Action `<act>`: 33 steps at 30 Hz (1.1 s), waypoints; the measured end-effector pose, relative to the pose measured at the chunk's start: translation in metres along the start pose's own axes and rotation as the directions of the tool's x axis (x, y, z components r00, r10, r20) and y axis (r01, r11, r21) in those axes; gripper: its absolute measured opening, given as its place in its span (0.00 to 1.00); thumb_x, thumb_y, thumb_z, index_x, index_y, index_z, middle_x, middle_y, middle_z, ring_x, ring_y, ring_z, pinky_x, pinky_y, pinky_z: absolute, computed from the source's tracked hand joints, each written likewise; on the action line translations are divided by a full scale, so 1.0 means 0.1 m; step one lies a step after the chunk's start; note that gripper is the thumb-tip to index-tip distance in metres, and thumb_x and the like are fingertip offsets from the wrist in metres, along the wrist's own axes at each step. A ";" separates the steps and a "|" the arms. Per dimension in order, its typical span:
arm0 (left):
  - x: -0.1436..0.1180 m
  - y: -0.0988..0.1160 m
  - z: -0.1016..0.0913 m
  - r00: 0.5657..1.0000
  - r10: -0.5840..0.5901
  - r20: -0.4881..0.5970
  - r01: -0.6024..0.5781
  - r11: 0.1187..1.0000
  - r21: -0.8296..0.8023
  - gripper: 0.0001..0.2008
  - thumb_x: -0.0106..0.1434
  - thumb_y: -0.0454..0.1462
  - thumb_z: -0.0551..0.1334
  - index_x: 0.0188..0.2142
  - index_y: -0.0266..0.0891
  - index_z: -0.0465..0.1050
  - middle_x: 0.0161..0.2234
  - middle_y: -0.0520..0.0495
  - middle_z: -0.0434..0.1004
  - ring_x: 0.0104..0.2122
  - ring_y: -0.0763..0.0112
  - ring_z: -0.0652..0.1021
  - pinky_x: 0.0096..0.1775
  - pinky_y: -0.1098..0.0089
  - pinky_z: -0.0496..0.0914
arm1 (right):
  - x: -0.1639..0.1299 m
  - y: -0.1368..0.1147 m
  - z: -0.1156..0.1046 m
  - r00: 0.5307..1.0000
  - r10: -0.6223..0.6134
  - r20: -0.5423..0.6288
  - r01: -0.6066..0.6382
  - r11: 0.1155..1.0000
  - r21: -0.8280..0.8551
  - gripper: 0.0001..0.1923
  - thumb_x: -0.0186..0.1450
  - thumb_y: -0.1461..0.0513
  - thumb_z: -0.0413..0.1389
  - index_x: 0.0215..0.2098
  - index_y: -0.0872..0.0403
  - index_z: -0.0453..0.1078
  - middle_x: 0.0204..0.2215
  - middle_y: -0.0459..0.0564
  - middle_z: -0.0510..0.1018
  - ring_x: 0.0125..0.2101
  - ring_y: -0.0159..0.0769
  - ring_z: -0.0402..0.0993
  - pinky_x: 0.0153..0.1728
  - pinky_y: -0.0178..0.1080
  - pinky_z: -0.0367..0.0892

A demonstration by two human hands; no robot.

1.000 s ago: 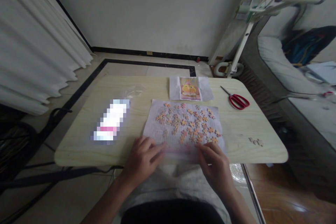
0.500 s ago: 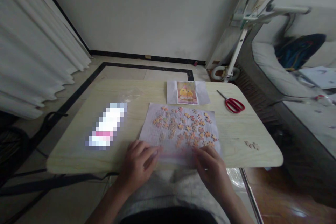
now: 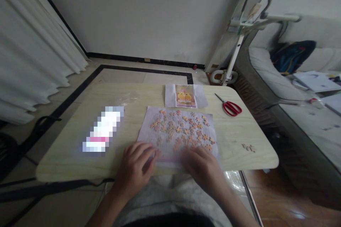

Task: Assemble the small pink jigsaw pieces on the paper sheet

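both hands resting flat, grasping nothing: left hand (image 3: 135, 165), right hand (image 3: 201, 166) pressing near edge of paper sheet (image 3: 151, 127) at table (image 3: 239, 127) centre; thin, floppy sheet, loose puzzle pieces (image 3: 181, 129) sliding easily; looks best gripped by edges.

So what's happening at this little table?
A person sits at a pale wooden table with both hands on the near edge of a sheet of paper. Small orange and pink puzzle pieces lie scattered loose across the sheet. The left hand rests at its near left corner, and the right hand lies near the middle of that edge. Further back lie a small picture of yellow figures and red-handled scissors; a few stray pieces sit off to the right.
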State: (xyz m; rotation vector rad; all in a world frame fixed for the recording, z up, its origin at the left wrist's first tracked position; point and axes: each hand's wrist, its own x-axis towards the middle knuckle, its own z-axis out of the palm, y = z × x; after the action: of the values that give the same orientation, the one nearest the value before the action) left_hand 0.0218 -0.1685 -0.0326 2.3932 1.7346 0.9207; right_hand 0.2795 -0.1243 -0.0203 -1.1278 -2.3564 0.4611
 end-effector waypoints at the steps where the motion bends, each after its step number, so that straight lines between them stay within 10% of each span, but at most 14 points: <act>1: 0.00 0.00 0.00 1.000 -0.003 0.005 0.003 1.000 0.000 0.09 0.65 0.34 0.58 0.45 0.40 0.71 0.43 0.44 0.76 0.47 0.59 0.72 0.48 0.56 0.64 | 0.00 0.00 0.00 1.000 -0.006 -0.004 0.006 1.000 -0.003 0.09 0.68 0.61 0.53 0.44 0.53 0.74 0.34 0.53 0.76 0.35 0.40 0.72 0.34 0.42 0.71; 33: 0.02 0.03 -0.03 0.997 -0.039 0.061 0.037 0.999 0.027 0.11 0.62 0.36 0.61 0.45 0.41 0.72 0.45 0.43 0.75 0.47 0.56 0.72 0.47 0.54 0.64 | 0.00 0.05 0.00 0.999 0.040 0.029 -0.042 0.998 0.039 0.11 0.67 0.59 0.56 0.46 0.52 0.75 0.34 0.53 0.76 0.34 0.40 0.73 0.33 0.41 0.70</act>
State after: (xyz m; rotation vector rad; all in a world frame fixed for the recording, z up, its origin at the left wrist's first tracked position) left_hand 0.0229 -0.1689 -0.0286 2.3684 1.7744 0.8162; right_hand 0.2825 -0.1211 -0.0231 -1.1604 -2.3416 0.5392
